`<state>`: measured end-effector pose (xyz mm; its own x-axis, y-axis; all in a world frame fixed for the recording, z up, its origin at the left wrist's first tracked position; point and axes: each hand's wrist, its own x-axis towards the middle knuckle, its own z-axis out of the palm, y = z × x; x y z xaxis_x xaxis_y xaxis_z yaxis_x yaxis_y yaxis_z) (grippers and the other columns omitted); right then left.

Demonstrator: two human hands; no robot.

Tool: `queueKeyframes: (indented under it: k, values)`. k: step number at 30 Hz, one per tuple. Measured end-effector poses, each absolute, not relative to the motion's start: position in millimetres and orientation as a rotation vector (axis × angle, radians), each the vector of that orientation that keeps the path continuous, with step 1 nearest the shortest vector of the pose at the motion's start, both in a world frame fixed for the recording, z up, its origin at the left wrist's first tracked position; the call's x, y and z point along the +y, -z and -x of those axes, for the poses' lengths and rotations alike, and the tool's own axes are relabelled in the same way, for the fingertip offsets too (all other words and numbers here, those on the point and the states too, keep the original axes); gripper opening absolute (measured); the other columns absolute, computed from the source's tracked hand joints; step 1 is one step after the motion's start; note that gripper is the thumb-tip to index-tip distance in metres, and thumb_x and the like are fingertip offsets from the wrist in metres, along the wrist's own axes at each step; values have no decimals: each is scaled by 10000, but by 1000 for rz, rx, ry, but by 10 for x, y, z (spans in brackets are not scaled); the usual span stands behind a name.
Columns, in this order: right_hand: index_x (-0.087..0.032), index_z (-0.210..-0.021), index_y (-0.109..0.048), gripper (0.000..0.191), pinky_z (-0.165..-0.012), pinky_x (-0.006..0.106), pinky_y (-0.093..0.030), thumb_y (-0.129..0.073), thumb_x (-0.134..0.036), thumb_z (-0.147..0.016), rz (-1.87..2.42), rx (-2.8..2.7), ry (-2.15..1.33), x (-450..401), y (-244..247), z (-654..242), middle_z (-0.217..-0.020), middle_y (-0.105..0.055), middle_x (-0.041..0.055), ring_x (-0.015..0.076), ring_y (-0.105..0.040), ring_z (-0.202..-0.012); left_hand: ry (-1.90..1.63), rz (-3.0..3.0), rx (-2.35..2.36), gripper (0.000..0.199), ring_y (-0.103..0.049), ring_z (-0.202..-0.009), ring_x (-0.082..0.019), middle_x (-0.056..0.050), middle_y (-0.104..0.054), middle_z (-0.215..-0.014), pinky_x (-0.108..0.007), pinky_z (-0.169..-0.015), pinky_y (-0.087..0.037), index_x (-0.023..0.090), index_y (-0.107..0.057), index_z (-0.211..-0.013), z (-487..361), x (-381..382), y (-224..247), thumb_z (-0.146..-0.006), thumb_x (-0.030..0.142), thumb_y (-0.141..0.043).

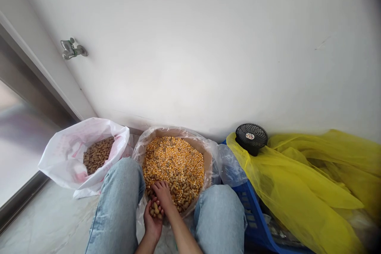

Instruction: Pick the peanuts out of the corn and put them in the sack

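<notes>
Between the knees stands a plastic-lined bag (208,158) filled with yellow corn kernels (171,152), with unshelled peanuts (186,186) mixed in, thickest toward the near side. My left hand (153,218) is cupped palm up at the bag's near edge, holding several peanuts (155,209). Just above it, my right hand (163,194) reaches palm down over the peanuts and corn, its fingers bent and partly spread at the near left of the bag. Whether anything lies under those fingertips is hidden.
At the left, a white plastic bag (59,154) holds more peanuts (98,154). On the right, a blue crate (253,214) carries yellow mesh (297,178) and a small black fan (251,137). A metal tap (73,49) juts from the white wall (190,47).
</notes>
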<state>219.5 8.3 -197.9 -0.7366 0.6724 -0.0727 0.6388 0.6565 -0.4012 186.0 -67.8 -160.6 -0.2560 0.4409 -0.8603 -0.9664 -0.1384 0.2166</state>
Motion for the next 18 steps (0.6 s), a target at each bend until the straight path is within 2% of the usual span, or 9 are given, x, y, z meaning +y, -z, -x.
queueKeyframes:
  k: [6, 12, 18]
  values:
    - [-293, -999, -506, 222, -832, 270, -315, -418, -214, -811, 926, -2841, -666, 91, 1978, -2236, -996, -565, -41, 128, -454, -940, -1632, 780, 933, 115, -516, -431, -84, -10, -574, -584, -193, -422, -402, 156, -549, -730, -1872, -698, 1621, -718, 113, -443]
    - [-289, -979, -532, 213, -792, 314, -333, -427, -233, -803, 946, -2883, -657, 100, 2033, -2222, -938, -575, -4, 167, -465, -901, -1636, 804, 954, 115, -516, -413, -88, -5, -581, -571, -189, -401, -401, 162, -559, -718, -1873, -691, 1628, -713, 125, -450]
    - [-269, -966, -526, 206, -820, 321, -310, -402, -205, -814, 945, -2879, -704, 84, 2024, -2221, -971, -578, -8, 158, -473, -900, -1639, 789, 980, 179, -516, -399, -93, 0, -585, -530, -191, -397, -388, 161, -565, -672, -1873, -677, 1627, -740, 142, -401]
